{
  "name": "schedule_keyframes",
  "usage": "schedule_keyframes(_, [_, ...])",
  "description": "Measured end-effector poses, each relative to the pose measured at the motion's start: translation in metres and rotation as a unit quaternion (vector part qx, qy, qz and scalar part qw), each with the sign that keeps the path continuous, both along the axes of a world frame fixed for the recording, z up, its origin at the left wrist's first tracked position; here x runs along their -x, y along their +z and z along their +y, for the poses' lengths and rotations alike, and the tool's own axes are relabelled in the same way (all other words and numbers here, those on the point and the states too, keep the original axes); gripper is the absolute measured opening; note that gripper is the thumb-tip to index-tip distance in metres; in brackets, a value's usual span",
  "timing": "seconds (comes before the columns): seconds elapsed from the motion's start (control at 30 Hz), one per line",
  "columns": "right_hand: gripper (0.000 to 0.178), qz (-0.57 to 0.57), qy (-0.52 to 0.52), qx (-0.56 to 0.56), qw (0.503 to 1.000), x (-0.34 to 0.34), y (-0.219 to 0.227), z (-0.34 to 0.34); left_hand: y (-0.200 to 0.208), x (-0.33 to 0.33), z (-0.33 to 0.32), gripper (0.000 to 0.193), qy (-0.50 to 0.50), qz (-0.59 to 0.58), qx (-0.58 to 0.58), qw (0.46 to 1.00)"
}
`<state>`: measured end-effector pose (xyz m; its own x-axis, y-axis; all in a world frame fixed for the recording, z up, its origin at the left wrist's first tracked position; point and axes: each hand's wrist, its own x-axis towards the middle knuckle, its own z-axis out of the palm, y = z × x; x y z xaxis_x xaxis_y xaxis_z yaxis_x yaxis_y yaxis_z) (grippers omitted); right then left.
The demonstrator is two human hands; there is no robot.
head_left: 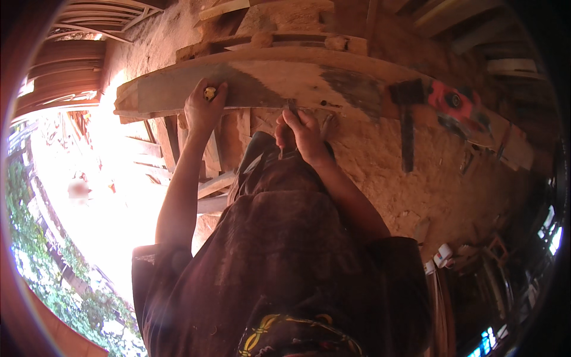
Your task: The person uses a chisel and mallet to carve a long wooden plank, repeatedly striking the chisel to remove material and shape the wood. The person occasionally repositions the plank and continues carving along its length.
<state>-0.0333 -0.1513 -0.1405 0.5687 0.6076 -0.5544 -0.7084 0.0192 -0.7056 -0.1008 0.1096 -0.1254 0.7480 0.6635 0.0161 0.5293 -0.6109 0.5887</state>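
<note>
Brown fabric of the person's shirt (pixel 279 262) fills the bottom of the view, closest to the lens, with a yellow-and-black pattern at its lower hem and both bare forearms rising from it toward the work.

At far left, bright daylight washes out the ground, with green foliage (pixel 35 250) along the rim and stacked curved timbers (pixel 65 71) above it.

Next comes the left hand (pixel 202 107), its grip closed around a small yellowish object (pixel 210 93) that is too small to identify; the hand presses against the near edge of the long curved plank (pixel 279 80). That plank runs across the upper middle of the view, lying on a rough wooden worktop (pixel 285 41), pale in its centre with darker grey patches toward both ends.

Just right of centre, the right hand (pixel 303 134) has its fingers pinched together on a thin dark tool (pixel 292 107) whose tip meets the plank's lower edge. The two hands are near each other, apart, both at the same edge of the board.

Further right, a dark hammer-like tool (pixel 407 119) lies across the plank with its handle hanging down, and just beside it a red power tool (pixel 455 104) rests on the board's right end. Sawdust-covered ground (pixel 386 172) spreads below. Low at right stand small white containers (pixel 441 254).
</note>
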Motion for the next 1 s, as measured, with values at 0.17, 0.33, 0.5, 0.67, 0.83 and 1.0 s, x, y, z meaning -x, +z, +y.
schedule_keyframes(0.17, [0.03,0.143,-0.008,-0.019,0.989,-0.009,0.035,0.002,-0.002,0.001,-0.001,0.029,0.007,0.003,0.015,1.0])
schedule_keyframes(0.33, [0.035,-0.186,0.019,0.04,0.982,0.006,-0.028,-0.001,0.004,-0.003,-0.003,0.03,0.002,-0.008,0.013,1.0])
schedule_keyframes(0.5, [0.04,-0.014,-0.004,-0.046,0.999,0.001,-0.004,0.0,-0.002,-0.001,0.0,0.031,0.007,0.0,-0.001,1.0])
schedule_keyframes(0.67, [0.044,0.152,0.006,-0.122,0.981,-0.001,0.006,-0.012,-0.009,-0.002,0.002,0.029,-0.008,-0.015,-0.025,1.0])
schedule_keyframes(0.83, [0.043,-0.024,0.034,0.032,0.999,0.002,0.001,-0.01,-0.006,-0.002,-0.006,0.032,0.003,-0.021,-0.013,1.0])
schedule_keyframes(1.0, [0.044,0.044,0.022,0.057,0.997,0.0,0.024,0.001,-0.001,-0.001,-0.008,0.032,0.007,-0.021,0.0,1.0])
